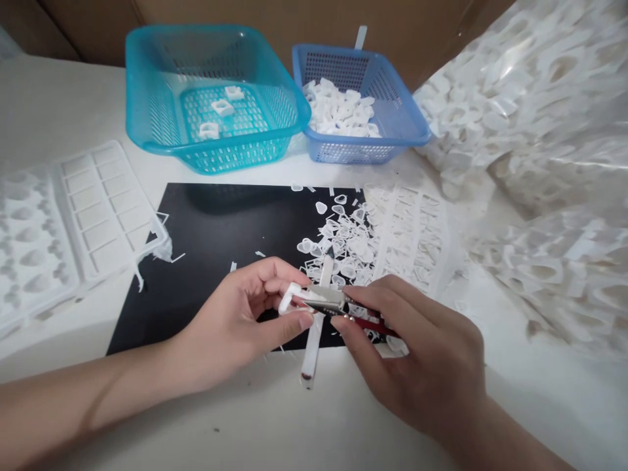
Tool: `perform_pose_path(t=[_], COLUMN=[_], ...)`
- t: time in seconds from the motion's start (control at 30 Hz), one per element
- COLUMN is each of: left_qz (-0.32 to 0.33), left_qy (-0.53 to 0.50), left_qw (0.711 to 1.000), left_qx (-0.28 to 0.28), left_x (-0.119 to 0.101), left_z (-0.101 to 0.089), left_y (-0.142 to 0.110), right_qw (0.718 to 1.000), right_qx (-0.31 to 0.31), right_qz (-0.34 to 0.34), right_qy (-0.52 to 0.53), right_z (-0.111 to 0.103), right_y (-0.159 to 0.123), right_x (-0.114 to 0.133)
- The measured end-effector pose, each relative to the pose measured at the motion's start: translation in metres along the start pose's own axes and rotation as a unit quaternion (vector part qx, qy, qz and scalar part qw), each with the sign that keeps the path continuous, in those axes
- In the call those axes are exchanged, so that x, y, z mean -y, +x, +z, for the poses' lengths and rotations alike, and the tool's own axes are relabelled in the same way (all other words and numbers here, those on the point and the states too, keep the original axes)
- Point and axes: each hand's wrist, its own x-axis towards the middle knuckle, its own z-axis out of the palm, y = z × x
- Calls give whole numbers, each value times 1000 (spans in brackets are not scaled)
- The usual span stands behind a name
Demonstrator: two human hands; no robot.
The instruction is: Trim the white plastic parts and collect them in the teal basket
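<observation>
My left hand (pixel 260 307) pinches a small white plastic part (pixel 290 298) between thumb and fingers, above the front edge of a black mat (pixel 216 229). In my right hand (pixel 417 347) is a pair of thread snips (pixel 331 302) with red on the handle. The blades meet the white part at its right side; whether they cut into it cannot be made out. Beneath both hands lies a white stick-like tool (pixel 313 347) with a dark tip, pointing away from me. A heap of white plastic scraps (pixel 350 242) covers the mat's right side.
Behind the mat stand a teal basket (pixel 235 154) with several white parts and a blue basket (pixel 402 118) holding a pile of white pieces. White moulded trays (pixel 93 209) lie at left. A large clear bag (pixel 554 163) of white pieces bulges at right.
</observation>
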Motion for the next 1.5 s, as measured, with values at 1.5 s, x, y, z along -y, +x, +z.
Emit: perform_pose_path(t=[1.5], left_qz=[54], left_qy=[111], left_qw=[989], left_qx=[-82], left_x=[9], left_z=[5], left_y=[-7], right_qw=[999], right_qx=[18], right_qz=[26], right_qy=[-31], right_z=[1], right_y=[-4], right_x=[9])
